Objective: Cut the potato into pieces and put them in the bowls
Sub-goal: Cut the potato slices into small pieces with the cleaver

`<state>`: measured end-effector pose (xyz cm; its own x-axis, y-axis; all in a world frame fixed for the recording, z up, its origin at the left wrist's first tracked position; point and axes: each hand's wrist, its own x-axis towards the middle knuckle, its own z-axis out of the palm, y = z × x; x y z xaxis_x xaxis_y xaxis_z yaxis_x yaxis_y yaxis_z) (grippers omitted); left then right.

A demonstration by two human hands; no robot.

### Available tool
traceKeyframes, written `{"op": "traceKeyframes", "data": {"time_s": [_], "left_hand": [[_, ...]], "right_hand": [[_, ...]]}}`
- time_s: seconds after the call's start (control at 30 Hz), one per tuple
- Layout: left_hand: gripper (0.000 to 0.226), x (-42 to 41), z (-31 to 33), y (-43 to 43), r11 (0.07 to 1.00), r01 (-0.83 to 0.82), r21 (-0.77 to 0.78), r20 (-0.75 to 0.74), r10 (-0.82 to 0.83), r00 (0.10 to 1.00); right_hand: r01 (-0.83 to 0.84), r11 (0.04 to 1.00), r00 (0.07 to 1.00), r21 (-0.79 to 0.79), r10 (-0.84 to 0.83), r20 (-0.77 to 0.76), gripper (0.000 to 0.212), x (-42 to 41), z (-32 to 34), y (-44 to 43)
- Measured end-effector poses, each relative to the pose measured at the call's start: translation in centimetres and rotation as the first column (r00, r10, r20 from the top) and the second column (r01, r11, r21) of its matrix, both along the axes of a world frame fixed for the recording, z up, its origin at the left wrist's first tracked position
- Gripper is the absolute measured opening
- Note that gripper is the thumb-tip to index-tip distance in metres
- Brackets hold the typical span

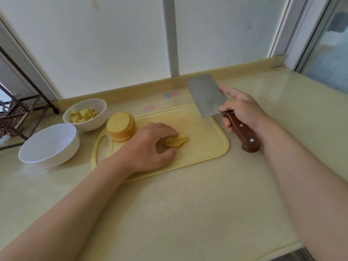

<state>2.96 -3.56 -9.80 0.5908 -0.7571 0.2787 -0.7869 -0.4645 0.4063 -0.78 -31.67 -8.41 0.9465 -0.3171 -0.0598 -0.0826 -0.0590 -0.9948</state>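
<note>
Head view: left hand [150,146] pinching potato slices [177,141] on board [207,147]; right hand [243,110] gripping raised cleaver [207,97]. Risk, I'd say: fingertips exposed, slices slipping under chop.

Dull metal cleaver blade [207,96], wooden handle [242,131], glossy bowl [49,146]

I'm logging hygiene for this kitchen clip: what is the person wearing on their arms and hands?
Nothing visible. Both forearms are bare, no sleeves in frame. The left hand and right hand show no gloves, rings, watch or bracelet.
</note>
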Motion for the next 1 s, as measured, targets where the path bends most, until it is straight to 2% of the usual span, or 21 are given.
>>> {"op": "traceKeyframes", "data": {"time_s": [0.17, 0.3, 0.43, 0.57, 0.7, 0.83, 1.0], "left_hand": [[0.031, 0.1, -0.4, 0.5, 0.995, 0.000, -0.100, 0.000, 0.000, 1.000], [0.029, 0.0, -0.5, 0.3, 0.992, -0.005, -0.123, -0.002, 0.005, 1.000], [0.028, 0.1, -0.5, 0.0, 0.991, 0.001, -0.133, 0.017, 0.001, 1.000], [0.026, -0.3, -0.5, -0.4, 0.985, -0.037, -0.168, 0.035, 0.043, 0.998], [0.018, -0.9, -0.4, -0.9, 0.987, -0.022, -0.156, 0.078, 0.035, 0.996], [0.023, -0.9, -0.3, -0.8, 0.987, -0.022, -0.156, 0.083, 0.035, 0.996], [0.020, -1.1, -0.6, -0.8, 0.992, 0.094, -0.086, 0.135, -0.082, 0.987]], "right_hand": [[-0.015, 0.998, 0.999, -0.068, 0.012, -0.050, 0.070, -0.6, 0.5, 0.3], [-0.105, 0.958, 0.992, -0.265, 0.084, -0.092, 0.076, -2.0, 2.1, 1.7], [-0.172, 0.824, 0.982, -0.541, 0.099, -0.162, 0.082, -3.7, 4.6, 4.2], [-0.252, 0.679, 0.965, -0.690, 0.125, -0.229, 0.088, -3.8, 5.6, 6.6], [-0.326, 0.579, 0.943, -0.747, 0.138, -0.304, 0.089, -3.8, 5.6, 8.3], [-0.353, 0.530, 0.932, -0.771, 0.131, -0.337, 0.088, -4.2, 6.0, 9.0], [-0.361, 0.486, 0.928, -0.796, 0.102, -0.359, 0.086, -5.2, 7.1, 9.5]]}}
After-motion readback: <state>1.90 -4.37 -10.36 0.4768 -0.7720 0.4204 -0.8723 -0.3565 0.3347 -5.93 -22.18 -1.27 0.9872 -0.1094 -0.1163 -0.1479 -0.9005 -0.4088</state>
